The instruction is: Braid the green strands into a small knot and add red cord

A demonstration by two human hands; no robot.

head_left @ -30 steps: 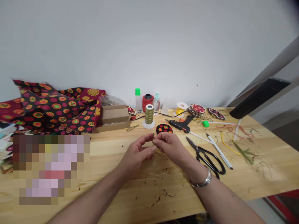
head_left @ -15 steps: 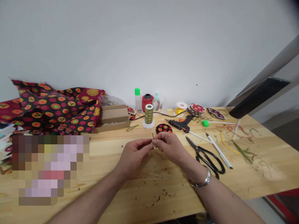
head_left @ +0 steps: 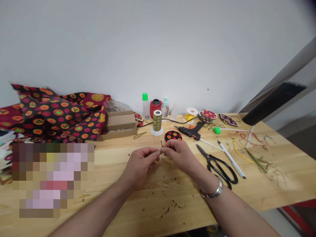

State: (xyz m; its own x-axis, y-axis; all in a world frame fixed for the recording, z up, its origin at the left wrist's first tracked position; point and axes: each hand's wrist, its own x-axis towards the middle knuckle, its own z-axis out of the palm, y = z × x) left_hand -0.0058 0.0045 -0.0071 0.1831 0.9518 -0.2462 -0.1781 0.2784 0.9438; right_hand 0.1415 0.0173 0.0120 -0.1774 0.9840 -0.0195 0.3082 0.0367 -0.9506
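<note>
Over the middle of the wooden table [head_left: 172, 204], my left hand [head_left: 140, 164] and my right hand [head_left: 179, 154] meet fingertip to fingertip. Both are closed in a pinch on a thin olive-green cord [head_left: 162, 147], whose short end sticks up between the thumbs. More of the cord trails down under my right hand. A silver bracelet [head_left: 214, 191] is on my right wrist. Just behind the hands stand an olive thread spool [head_left: 157, 121] and a round patterned fabric disc [head_left: 173, 135].
Black scissors [head_left: 218, 164], white sticks [head_left: 230, 159] and a black glue gun [head_left: 191, 131] lie to the right. Patterned fabric [head_left: 56, 115] and cardboard boxes [head_left: 120, 124] sit at the left, small bottles [head_left: 146, 105] by the wall, thread scraps [head_left: 256, 158] at far right.
My left hand's fingers have closed in tighter against the right fingertips, and both hands sit slightly lower. The rest of the table is unchanged.
</note>
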